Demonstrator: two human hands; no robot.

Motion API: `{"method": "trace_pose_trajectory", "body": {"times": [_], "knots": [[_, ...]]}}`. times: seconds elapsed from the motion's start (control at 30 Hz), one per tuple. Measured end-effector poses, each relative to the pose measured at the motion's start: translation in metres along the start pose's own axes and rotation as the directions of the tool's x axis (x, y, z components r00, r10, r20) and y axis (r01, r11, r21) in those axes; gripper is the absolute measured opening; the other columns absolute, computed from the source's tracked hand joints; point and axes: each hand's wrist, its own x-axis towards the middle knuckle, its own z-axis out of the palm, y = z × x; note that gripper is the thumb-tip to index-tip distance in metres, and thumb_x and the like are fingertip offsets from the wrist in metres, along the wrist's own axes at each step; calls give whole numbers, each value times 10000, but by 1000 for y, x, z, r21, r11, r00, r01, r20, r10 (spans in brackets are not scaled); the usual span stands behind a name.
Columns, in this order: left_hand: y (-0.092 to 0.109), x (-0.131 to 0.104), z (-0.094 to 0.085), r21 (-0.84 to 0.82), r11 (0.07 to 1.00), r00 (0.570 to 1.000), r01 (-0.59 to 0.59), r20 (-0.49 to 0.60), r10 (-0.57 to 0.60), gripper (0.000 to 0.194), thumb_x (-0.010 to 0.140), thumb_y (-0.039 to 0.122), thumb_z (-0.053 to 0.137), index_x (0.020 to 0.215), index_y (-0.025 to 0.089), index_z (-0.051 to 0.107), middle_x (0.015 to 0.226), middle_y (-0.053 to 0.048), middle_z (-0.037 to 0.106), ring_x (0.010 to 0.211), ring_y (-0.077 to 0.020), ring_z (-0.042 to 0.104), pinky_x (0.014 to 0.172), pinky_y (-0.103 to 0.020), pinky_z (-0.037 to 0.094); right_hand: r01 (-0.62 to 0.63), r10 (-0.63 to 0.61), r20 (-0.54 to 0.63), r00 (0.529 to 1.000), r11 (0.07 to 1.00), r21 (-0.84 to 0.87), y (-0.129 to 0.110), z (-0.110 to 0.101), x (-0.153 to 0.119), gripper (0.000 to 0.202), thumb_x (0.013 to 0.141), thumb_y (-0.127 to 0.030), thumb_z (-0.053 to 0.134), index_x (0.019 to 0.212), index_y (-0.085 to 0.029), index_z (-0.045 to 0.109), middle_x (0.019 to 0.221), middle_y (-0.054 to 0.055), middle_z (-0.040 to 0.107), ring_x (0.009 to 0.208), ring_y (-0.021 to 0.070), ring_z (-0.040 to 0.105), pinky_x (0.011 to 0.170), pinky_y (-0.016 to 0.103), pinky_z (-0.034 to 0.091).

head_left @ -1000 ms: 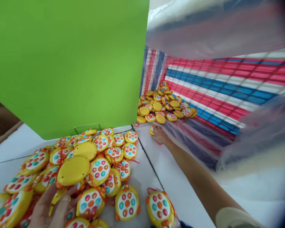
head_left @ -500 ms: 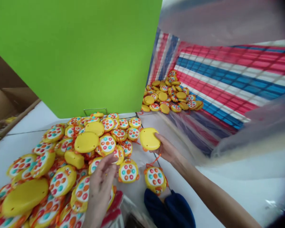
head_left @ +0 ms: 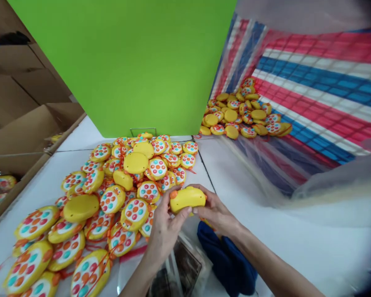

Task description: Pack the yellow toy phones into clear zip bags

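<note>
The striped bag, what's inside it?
Inside the striped bag is a heap of yellow animal toys, some showing coloured dots, others plain backs. The heap's bottom and whatever the green panel covers can't be seen.

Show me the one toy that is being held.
It is the yellow toy gripped between the left hand and right hand; toys in the near pile and far heap lie unheld.

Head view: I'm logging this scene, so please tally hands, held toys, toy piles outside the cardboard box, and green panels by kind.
Hands: 2 (left hand, right hand)
Held toy: 1
Toy piles: 2 (near pile, far pile)
Green panel: 1
Total: 6
</note>
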Motion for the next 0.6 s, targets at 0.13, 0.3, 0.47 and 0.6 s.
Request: {"method": "trace_pose_trajectory", "body": {"times": [0.13,0.3,0.47,0.6], "knots": [[1,-2,-3,-55,996,996,68,-54,-71,446,721,357,695,1094,169,537,1070,-85,648,940,-212,634,828,-317,524,-59,-27,-140,990,819,-571,-2,-24,-44,358,883,-422,529,1192,-240,539,1181,96,592,1010,234,587,858,377,506],[-9,-6,-7,-65,991,987,120,-95,-126,454,682,330,719,1054,178,506,930,-38,642,807,-179,626,714,-295,535,-123,-31,-143,989,345,-931,55,-52,-131,458,769,-419,653,1201,-282,588,1203,115,604,1045,328,599,847,452,530],[-13,-13,-4,-106,982,987,154,-28,-157,556,686,314,718,1179,190,493,1086,-80,635,930,-222,634,772,-320,537,-279,-146,-384,912,467,-839,62,-51,-163,226,902,-398,452,909,-277,643,800,33,677,677,216,660,580,295,551],[-9,-21,4,-19,990,988,141,-63,-142,540,662,290,714,1165,175,555,1088,-81,652,939,-226,632,793,-315,528,-264,-295,-535,792,624,-735,6,-24,-132,235,922,-407,456,835,-243,601,659,6,585,568,175,567,483,247,456]]}}
